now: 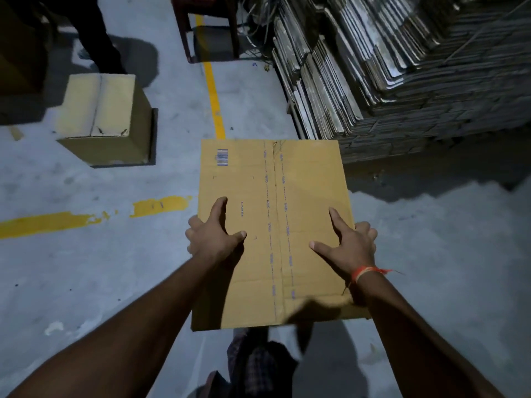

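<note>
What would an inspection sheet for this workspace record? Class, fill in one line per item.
Surface: grey concrete floor, worn yellow lines.
Job's things: brown carton, printed face up, barcode at its far left corner.
Clutter: closed carton on the floor, left.
Grips: left hand and right hand each hold a side edge, fingers curled round it.
Cables: thin strands at the far side, kind unclear.
Surroundings: stack of flattened cartons right; red stool legs and a person's legs beyond.

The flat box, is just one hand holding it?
No, the left hand and the right hand both grip the flat box by its side edges.
</note>
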Tool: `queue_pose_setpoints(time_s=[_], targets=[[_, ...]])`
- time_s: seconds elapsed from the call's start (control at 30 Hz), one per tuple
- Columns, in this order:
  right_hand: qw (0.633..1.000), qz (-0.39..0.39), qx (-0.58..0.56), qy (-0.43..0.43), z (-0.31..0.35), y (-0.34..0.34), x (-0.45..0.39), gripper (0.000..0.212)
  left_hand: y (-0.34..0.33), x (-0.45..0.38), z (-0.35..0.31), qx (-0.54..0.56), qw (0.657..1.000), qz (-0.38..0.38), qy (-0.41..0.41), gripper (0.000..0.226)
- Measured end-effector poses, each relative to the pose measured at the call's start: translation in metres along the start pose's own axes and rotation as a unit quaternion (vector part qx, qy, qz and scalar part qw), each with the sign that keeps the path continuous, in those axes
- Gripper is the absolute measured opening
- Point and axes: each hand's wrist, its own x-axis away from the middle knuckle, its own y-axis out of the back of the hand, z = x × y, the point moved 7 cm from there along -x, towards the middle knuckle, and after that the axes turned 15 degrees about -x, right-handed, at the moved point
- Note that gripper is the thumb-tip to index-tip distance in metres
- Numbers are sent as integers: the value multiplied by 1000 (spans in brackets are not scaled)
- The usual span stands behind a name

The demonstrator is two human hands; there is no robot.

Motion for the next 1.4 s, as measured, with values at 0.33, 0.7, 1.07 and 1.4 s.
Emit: queue_pose_setpoints(time_s=[0.33,0.7,1.07,1.4], targets=[[987,22,1,162,164,-68,101,100,103,74,197,59,992,-92,63,95],[925,137,42,351,291,-297,244,100,74,190,498,115,946,-214,213,97],[888,249,56,383,148,-573,260,102,-190,206,656,148,911,-194,333,110],[862,236,93,440,77,-551,271,113,-254,255,624,132,915,-211,317,114]])
